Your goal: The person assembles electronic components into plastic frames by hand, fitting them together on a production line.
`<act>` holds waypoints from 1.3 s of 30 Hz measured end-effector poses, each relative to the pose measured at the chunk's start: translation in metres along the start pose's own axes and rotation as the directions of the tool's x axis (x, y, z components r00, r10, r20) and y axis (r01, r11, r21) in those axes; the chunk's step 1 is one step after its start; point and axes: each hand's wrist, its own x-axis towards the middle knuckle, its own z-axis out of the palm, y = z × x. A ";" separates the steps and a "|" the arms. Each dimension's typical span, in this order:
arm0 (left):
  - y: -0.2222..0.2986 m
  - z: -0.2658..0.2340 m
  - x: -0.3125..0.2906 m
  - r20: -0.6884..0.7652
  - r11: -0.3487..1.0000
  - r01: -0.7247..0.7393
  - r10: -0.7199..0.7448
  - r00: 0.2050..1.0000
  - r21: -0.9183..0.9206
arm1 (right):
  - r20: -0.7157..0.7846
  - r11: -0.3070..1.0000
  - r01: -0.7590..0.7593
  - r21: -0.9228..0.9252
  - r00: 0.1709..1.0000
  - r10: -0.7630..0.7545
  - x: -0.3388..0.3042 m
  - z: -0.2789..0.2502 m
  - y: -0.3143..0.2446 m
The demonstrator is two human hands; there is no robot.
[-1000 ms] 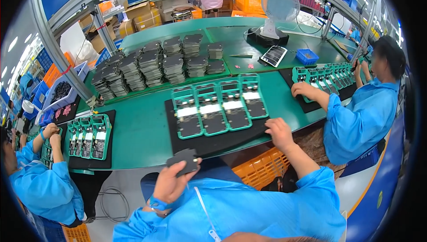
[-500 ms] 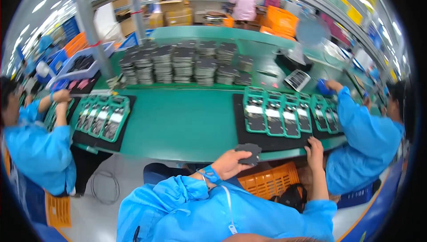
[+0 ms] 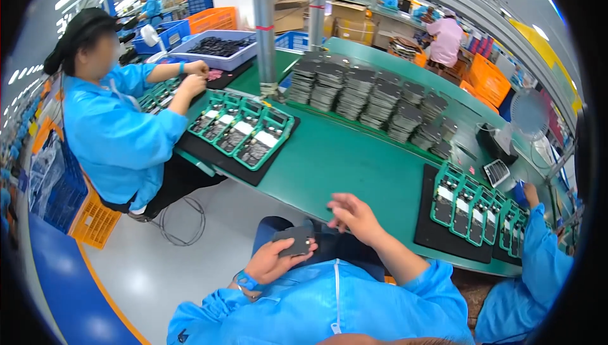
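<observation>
In front of my body, near the table's front edge, my left hand point(image 3: 272, 262) holds a dark grey flat plate point(image 3: 294, 242), thumb on top and fingers underneath. It may be a few plates together; I cannot tell. A blue band circles that wrist. My right hand point(image 3: 356, 219) hovers to the right of the plate, fingers loosely bent and apart, with nothing seen in them. Green frames with small parts and dark plates point(image 3: 467, 210) lie on a black mat at the right. Similar green frames point(image 3: 239, 131), holding grey and white parts, lie on a mat at the left.
Several stacks of grey plates point(image 3: 358, 95) stand along the back of the green table point(image 3: 329, 155). A metal post point(image 3: 265, 34) rises behind the left mat. A co-worker point(image 3: 120, 123) sits at the left; another's blue sleeve point(image 3: 538, 256) is at the right.
The view has turned left. My left hand has drawn the plate back from beside the right mat, and my right hand has left that mat's edge and come near the plate.
</observation>
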 end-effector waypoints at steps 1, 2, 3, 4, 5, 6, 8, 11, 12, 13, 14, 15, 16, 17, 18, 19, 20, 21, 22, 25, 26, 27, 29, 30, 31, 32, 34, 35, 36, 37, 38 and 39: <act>0.005 -0.010 -0.012 -0.048 0.997 -0.063 0.061 0.997 -0.045 | 0.040 0.995 -0.037 0.088 0.999 0.034 0.025 0.014 -0.003; 0.008 -0.020 -0.022 -0.084 0.992 -0.117 0.112 0.990 -0.052 | 0.057 0.996 -0.036 0.083 0.998 0.031 0.047 0.029 -0.010; 0.013 -0.031 -0.032 -0.089 0.989 -0.134 0.129 0.988 -0.058 | 0.053 0.978 -0.102 0.180 0.994 0.094 0.070 0.046 -0.016; 0.016 -0.041 -0.042 -0.119 0.980 -0.191 0.184 0.976 -0.050 | 0.053 0.947 -0.167 0.275 0.986 0.159 0.090 0.059 -0.022; 0.019 -0.048 -0.051 -0.148 0.969 -0.243 0.235 0.961 -0.041 | 0.075 0.913 -0.188 0.362 0.982 0.172 0.108 0.069 -0.023; 0.021 -0.055 -0.058 -0.154 0.962 -0.274 0.269 0.951 -0.009 | 0.095 0.871 -0.208 0.446 0.978 0.185 0.127 0.075 -0.021; 0.026 -0.066 -0.069 -0.184 0.947 -0.322 0.315 0.931 -0.013 | 0.118 0.831 -0.275 0.483 0.961 0.249 0.157 0.086 -0.027; 0.032 -0.070 -0.079 -0.220 0.924 -0.383 0.374 0.901 0.002 | 0.049 0.850 -0.344 0.399 0.934 0.354 0.177 0.095 -0.029; 0.033 -0.070 -0.081 -0.224 0.916 -0.400 0.394 0.891 0.020 | 0.010 0.875 -0.352 0.332 0.929 0.370 0.182 0.096 -0.029; 0.036 -0.071 -0.080 -0.228 0.915 -0.403 0.396 0.889 0.018 | 0.014 0.879 -0.357 0.314 0.928 0.372 0.187 0.096 -0.029; 0.039 -0.072 -0.078 -0.212 0.916 -0.400 0.398 0.893 0.035 | 0.016 0.848 -0.396 0.353 0.908 0.418 0.193 0.097 -0.029; 0.041 -0.072 -0.076 -0.194 0.917 -0.396 0.398 0.896 0.054 | 0.017 0.813 -0.431 0.392 0.887 0.462 0.199 0.098 -0.030; 0.043 -0.072 -0.075 -0.197 0.916 -0.399 0.401 0.895 0.053 | -0.012 0.800 -0.457 0.388 0.866 0.500 0.202 0.100 -0.034; 0.044 -0.071 -0.073 -0.194 0.916 -0.397 0.401 0.895 0.062 | -0.008 0.800 -0.458 0.388 0.866 0.500 0.203 0.103 -0.037; 0.045 -0.069 -0.071 -0.191 0.916 -0.396 0.402 0.895 0.072 | 0.008 0.837 -0.445 0.319 0.884 0.467 0.203 0.105 -0.040; 0.047 -0.066 -0.070 -0.193 0.915 -0.396 0.402 0.895 0.074 | 0.025 0.869 -0.427 0.250 0.900 0.435 0.202 0.108 -0.041; 0.049 -0.063 -0.068 -0.182 0.919 -0.382 0.394 0.901 0.097 | 0.029 0.868 -0.427 0.253 0.900 0.434 0.201 0.112 -0.042; 0.049 -0.060 -0.067 -0.171 0.921 -0.370 0.386 0.906 0.121 | -0.041 0.906 -0.376 0.195 0.920 0.390 0.202 0.117 -0.044; 0.046 -0.058 -0.066 -0.174 0.919 -0.373 0.391 0.904 0.128 | -0.106 0.937 -0.323 0.134 0.935 0.338 0.201 0.121 -0.045; 0.042 -0.053 -0.062 -0.123 0.927 -0.351 0.366 0.922 0.128 | -0.187 0.953 -0.256 0.163 0.940 0.284 0.203 0.121 -0.039; 0.040 -0.050 -0.061 -0.123 0.923 -0.359 0.375 0.919 0.140 | -0.220 0.953 -0.246 0.175 0.934 0.281 0.207 0.119 -0.032; 0.039 -0.047 -0.061 -0.115 0.924 -0.353 0.370 0.922 0.146 | -0.215 0.956 -0.237 0.175 0.938 0.272 0.206 0.115 -0.030; 0.036 -0.045 -0.063 -0.112 0.925 -0.348 0.366 0.924 0.151 | -0.226 0.964 -0.215 0.157 0.942 0.247 0.203 0.110 -0.029; 0.036 -0.044 -0.066 -0.115 0.922 -0.353 0.373 0.921 0.160 | -0.238 0.968 -0.210 0.138 0.942 0.238 0.200 0.103 -0.030; 0.035 -0.044 -0.068 -0.120 0.922 -0.348 0.370 0.921 0.169 | -0.251 0.971 -0.207 0.119 0.940 0.231 0.193 0.097 -0.034; 0.034 -0.043 -0.070 -0.124 0.924 -0.340 0.364 0.923 0.177 | -0.250 0.969 -0.213 0.123 0.939 0.238 0.187 0.087 -0.035; 0.031 -0.044 -0.071 -0.130 0.924 -0.330 0.357 0.925 0.191 | -0.236 0.974 -0.197 0.108 0.947 0.218 0.168 0.063 -0.036; 0.031 -0.044 -0.070 -0.133 0.926 -0.320 0.349 0.928 0.199 | -0.248 0.979 -0.187 0.086 0.947 0.202 0.158 0.049 -0.033; 0.030 -0.041 -0.069 -0.134 0.926 -0.317 0.347 0.928 0.205 | -0.242 0.978 -0.193 0.080 0.948 0.207 0.148 0.033 -0.029; 0.029 -0.035 -0.069 -0.127 0.929 -0.305 0.335 0.934 0.208 | -0.249 0.977 -0.207 0.048 0.945 0.212 0.137 0.017 -0.024; 0.028 -0.030 -0.067 -0.120 0.932 -0.294 0.323 0.939 0.211 | -0.277 0.975 -0.220 0.011 0.937 0.214 0.126 -0.001 -0.015; 0.026 -0.028 -0.064 -0.123 0.931 -0.298 0.328 0.937 0.210 | -0.302 0.971 -0.239 0.011 0.925 0.231 0.107 -0.015 -0.014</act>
